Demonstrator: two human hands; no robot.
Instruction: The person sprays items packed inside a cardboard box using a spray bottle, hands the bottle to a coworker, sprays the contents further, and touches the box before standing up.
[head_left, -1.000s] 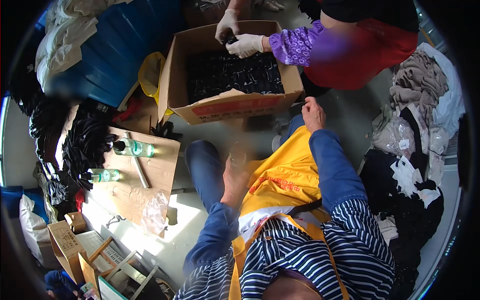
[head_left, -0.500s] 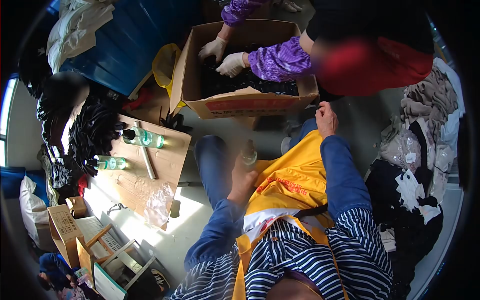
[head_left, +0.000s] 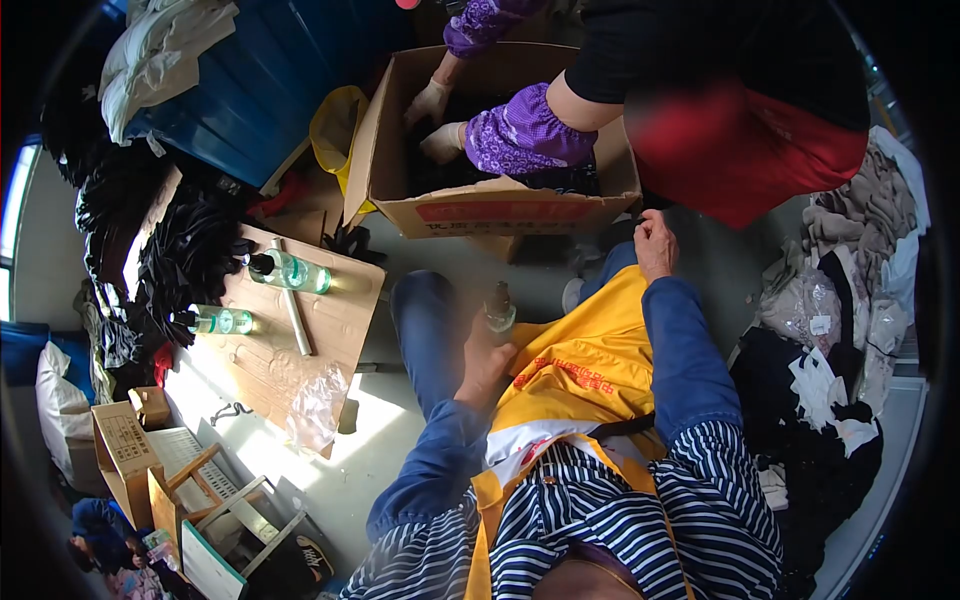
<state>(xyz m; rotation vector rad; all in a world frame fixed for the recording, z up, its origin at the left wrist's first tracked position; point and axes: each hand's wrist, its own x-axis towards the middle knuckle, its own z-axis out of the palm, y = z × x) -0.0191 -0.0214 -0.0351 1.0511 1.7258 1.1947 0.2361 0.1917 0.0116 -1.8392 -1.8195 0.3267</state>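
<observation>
My left hand point(head_left: 484, 365) is closed around a small clear bottle point(head_left: 499, 310) with a dark top, over my left thigh; blur covers part of the hand. Beyond my right knee, my right hand point(head_left: 656, 245) has its fingers curled together near the corner of a cardboard box point(head_left: 520, 212). A small dark bit shows by its fingertips, too small to name. A yellow apron point(head_left: 590, 335) with red print lies across my lap. Two white-gloved hands of a co-worker point(head_left: 530, 130) in purple sleeves reach down into the box, among black items.
At left, a cardboard sheet point(head_left: 330, 345) carries two clear bottles with green labels point(head_left: 298, 272), a pale rod point(head_left: 297, 322), plastic film point(head_left: 316, 405) and black cloth point(head_left: 185, 255). Fabric piles and bagged goods point(head_left: 812, 308) lie at right. A wooden stool point(head_left: 235, 515) stands lower left.
The co-worker has leaned further left, with the gloved hands deeper in the box. My hands keep nearly the same place and grip.
</observation>
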